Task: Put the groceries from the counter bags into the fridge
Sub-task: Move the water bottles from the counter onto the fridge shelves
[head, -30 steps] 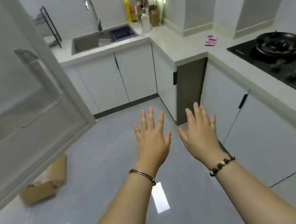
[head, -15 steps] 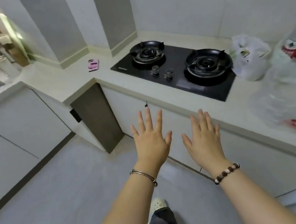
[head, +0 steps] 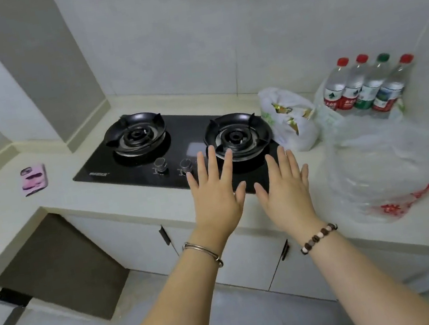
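Note:
My left hand [head: 214, 196] and my right hand [head: 287, 193] are held out flat, fingers spread, above the counter's front edge by the stove, holding nothing. On the counter to the right lies a large clear plastic bag [head: 385, 163] with red print near its bottom. Behind it stands a small white bag [head: 289, 119] with yellow-green packets inside. Several water bottles [head: 364, 85] with red and green caps stand in the back right corner. The fridge is out of view.
A black two-burner gas stove [head: 176, 143] is set in the pale counter [head: 45, 200], its knobs just beyond my left fingertips. A pink phone [head: 34, 179] lies at the left. White cabinets and a dark recess sit below the counter.
The view has swung right from the open fridge door and the sink to the stove and the bags. Both hands stay flat and empty and now reach over the counter edge.

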